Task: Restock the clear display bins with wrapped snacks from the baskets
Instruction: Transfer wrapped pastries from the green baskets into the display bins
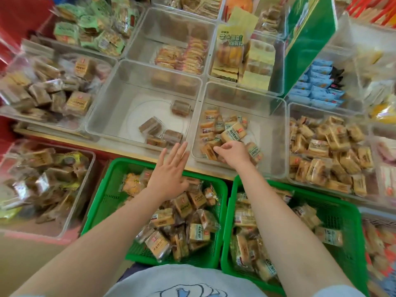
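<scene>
At the front edge of the display shelf, a person restocks clear bins from two green baskets. Left to right: the left basket holds brown wrapped snacks; above it the left hand hovers flat, fingers straight and holding nothing, pointing toward the nearly empty bin just beyond. The right hand reaches over the near wall of the neighbouring bin, fingers curled among yellow wrapped snacks; whether they pinch one cannot be told. The right basket lies under that forearm. Judged from this, the sparse bin needs filling, and the left hand is nearer.
</scene>
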A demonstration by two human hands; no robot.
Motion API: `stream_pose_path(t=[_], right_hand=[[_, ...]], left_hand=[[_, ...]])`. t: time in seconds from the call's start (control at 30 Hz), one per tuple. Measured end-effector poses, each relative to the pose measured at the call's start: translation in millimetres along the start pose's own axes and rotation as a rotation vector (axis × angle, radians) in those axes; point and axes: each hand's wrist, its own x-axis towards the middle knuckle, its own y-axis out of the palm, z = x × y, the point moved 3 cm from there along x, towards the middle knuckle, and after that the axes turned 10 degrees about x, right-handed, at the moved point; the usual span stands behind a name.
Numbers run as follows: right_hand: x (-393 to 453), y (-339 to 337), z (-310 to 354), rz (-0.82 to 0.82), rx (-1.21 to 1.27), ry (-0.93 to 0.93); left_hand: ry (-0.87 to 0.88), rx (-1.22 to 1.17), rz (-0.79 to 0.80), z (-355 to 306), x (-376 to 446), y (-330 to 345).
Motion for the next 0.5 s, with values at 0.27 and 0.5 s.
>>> stream_pose_path(t=[0.27,0.5], right_hand=[[-82.4,32.2,-14.0,-0.13,0.112,-0.264],[-138.2,178.2,-90.5,0.53,-0.391,0.05]], left_hand=[[-0.071,-0.325,-0.1,4.1,-51.2,11.8],[-0.2,-0.571,0.294,21.1,-131.8,85.3]])
